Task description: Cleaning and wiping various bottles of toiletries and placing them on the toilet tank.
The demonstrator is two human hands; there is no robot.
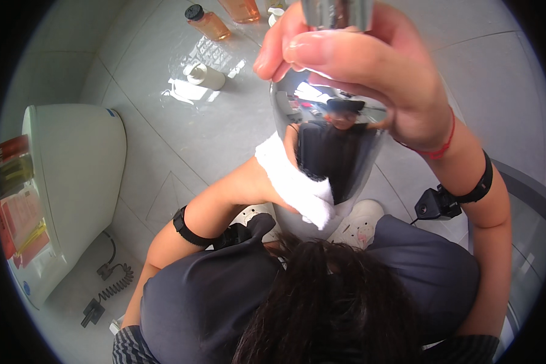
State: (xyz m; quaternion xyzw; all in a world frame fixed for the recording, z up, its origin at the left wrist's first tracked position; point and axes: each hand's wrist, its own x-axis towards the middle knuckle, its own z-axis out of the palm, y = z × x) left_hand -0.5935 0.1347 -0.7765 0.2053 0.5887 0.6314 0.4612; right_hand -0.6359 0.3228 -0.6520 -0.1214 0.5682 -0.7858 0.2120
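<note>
A tall, mirror-like silver object stands or is held upright in front of me; its kind is unclear. Its curved face reflects a person and a dark shape. My right hand is closed at the upper end, its fingers around a clear greyish block-shaped part cut off by the top edge. Lower down, my left hand presses a white cloth against the left side of the shiny surface. The cloth covers most of the left fingers.
On the left is a white toilet-like fixture with colourful packets on it. A white pump bottle lies on the wet grey tiles. Farther back is an amber bottle with a black cap. A coiled cable hangs at the lower left.
</note>
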